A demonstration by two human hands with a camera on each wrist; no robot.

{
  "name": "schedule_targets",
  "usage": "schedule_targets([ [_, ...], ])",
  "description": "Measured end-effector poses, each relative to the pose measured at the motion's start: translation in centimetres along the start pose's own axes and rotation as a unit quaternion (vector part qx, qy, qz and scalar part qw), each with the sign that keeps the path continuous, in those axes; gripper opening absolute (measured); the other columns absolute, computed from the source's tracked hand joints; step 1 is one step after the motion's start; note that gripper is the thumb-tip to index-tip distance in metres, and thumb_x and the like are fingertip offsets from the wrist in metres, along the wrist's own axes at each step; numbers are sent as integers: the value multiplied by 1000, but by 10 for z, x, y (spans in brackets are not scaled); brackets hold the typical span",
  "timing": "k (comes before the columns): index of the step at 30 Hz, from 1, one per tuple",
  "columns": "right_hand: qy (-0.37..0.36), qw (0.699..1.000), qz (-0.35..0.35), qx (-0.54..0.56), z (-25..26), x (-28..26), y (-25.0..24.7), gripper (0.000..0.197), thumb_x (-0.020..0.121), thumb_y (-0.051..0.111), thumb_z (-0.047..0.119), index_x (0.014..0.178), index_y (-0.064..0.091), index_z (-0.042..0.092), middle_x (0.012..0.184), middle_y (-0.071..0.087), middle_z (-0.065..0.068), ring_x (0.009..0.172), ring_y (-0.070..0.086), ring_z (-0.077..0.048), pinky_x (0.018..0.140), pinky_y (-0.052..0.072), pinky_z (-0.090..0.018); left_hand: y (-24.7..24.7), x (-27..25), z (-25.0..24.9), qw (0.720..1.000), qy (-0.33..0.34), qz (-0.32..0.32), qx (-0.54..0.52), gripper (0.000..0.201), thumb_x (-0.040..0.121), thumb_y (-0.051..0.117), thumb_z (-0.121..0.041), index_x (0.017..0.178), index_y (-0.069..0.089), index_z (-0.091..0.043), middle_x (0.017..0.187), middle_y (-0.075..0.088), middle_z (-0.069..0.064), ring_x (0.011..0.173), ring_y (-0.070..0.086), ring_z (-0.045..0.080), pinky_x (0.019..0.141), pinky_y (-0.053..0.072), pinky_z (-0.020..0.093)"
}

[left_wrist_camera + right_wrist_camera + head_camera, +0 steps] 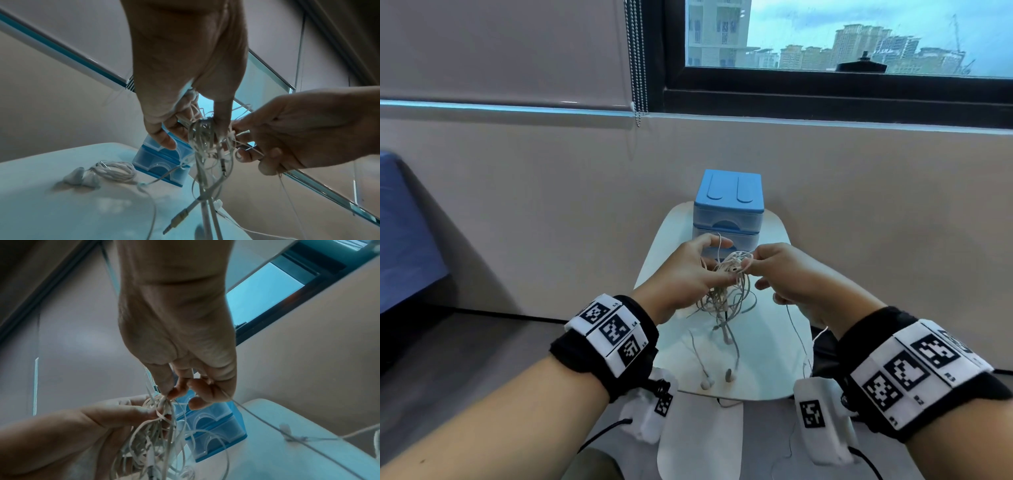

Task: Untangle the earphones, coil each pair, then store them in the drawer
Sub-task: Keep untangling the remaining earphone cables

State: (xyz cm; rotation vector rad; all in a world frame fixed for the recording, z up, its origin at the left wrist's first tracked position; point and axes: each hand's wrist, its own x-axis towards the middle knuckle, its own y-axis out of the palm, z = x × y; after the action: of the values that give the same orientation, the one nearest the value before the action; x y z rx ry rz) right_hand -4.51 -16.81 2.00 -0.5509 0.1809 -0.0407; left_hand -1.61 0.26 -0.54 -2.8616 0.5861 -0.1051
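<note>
one coiled pair (115, 170) lies on the desk (774, 359), drawer box (727, 205) shut, both hands' fingers (746, 265) pinching the earphone tangle (726, 291), most work left.

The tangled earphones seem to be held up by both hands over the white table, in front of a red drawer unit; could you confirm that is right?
Nearly: the drawer unit is blue, not red, as the head view shows. The rest holds: the left hand and right hand hold the tangled earphones up over the white table, in front of that unit.
</note>
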Motion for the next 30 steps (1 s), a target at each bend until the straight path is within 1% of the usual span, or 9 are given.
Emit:
schedule_targets([
  [2,1,1000,8,12,1,0,0,21,103,60,26,101,69,7,96,61,-10,85,49,-21,55,31,-27,-4,2,1,1000,-7,15,-9,56,89,78,-6,138,56,-24,99,79,13,84,73,19,89,57,39],
  [4,-5,1000,11,-2,0,-1,0,20,102,61,28,93,69,13,97,62,-9,85,49,-21,56,32,-28,-8,2,3,1000,-9,25,-15,58,88,76,-1,138,56,-23,98,78,16,85,72,22,90,57,42],
  [7,-2,999,29,15,-1,-2,1,17,102,61,28,94,70,16,99,65,-7,85,53,-16,60,35,-28,-10,0,3,999,-9,20,-28,56,88,75,4,134,59,-23,88,77,9,81,69,19,77,57,32],
  [11,17,996,57,62,-6,-4,-1,20,102,61,26,109,72,11,106,69,0,88,56,-14,67,38,-28,-8,0,3,1000,-14,23,-15,53,85,78,3,127,63,-25,90,77,4,79,69,14,71,53,25],
  [17,-26,998,62,21,-14,-10,1,29,101,63,31,106,67,3,91,61,-1,83,53,-13,67,40,-28,-10,-1,1,999,-12,33,27,46,79,86,-5,116,67,-24,89,77,5,79,66,19,78,51,36],
  [20,-21,997,60,49,-14,-12,3,17,102,60,29,101,66,14,93,61,1,82,52,-12,70,40,-28,-11,-1,-1,998,-5,30,46,46,80,85,-2,116,66,-24,80,75,-1,74,63,18,74,50,36],
  [23,-6,996,56,73,-14,-11,6,24,103,60,29,110,68,7,98,63,1,83,52,-12,72,39,-29,-12,-2,-4,997,4,29,65,47,80,86,-5,116,66,-26,71,70,-6,68,59,15,71,49,33],
  [25,9,994,62,92,-13,-12,8,26,103,60,29,117,69,8,103,65,2,84,53,-13,72,39,-30,-15,-4,-5,996,13,42,80,48,80,86,-6,118,66,-28,72,68,-5,69,58,15,71,49,33],
  [30,45,989,65,126,-11,-11,9,19,102,62,24,111,72,12,102,66,3,82,52,-14,66,37,-28,-21,-6,-7,990,29,81,110,50,82,82,-6,119,67,-35,83,60,11,75,54,19,73,47,35],
])
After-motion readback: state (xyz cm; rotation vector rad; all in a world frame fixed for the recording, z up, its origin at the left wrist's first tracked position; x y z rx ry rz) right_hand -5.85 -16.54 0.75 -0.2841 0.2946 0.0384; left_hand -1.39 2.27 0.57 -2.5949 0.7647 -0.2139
